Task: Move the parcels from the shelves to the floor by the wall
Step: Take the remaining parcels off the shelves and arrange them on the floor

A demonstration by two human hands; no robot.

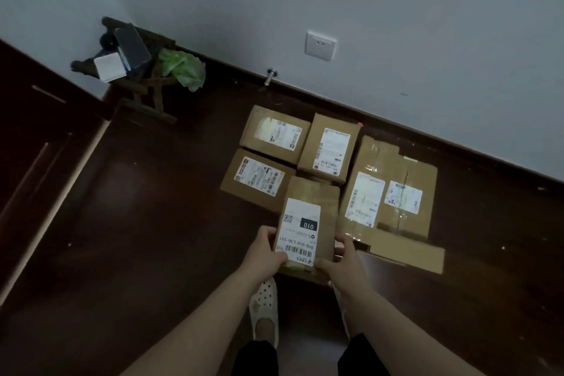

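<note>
Four brown cardboard parcels [387, 189] crowd the dark floor [152, 223] just beyond. Left hand [268, 249] and right hand [341, 259] clasp the labelled brown cardboard box [326, 223] near its close end, its long axis pointing toward the far wall [396, 9].

Four parcels are laid on the floor [152, 223] near the wall [396, 9]. The rear left parcel [274, 134] is placed behind the front left parcel [256, 177]. The middle parcel [331, 146] is set just to their right. The large parcel [393, 189] is laid furthest right. The held parcel [308, 223] is positioned in front of the middle parcel and is gripped between the left hand [268, 249] and the right hand [341, 256]. A stool [137, 70] is located in the corner, far left.
</note>
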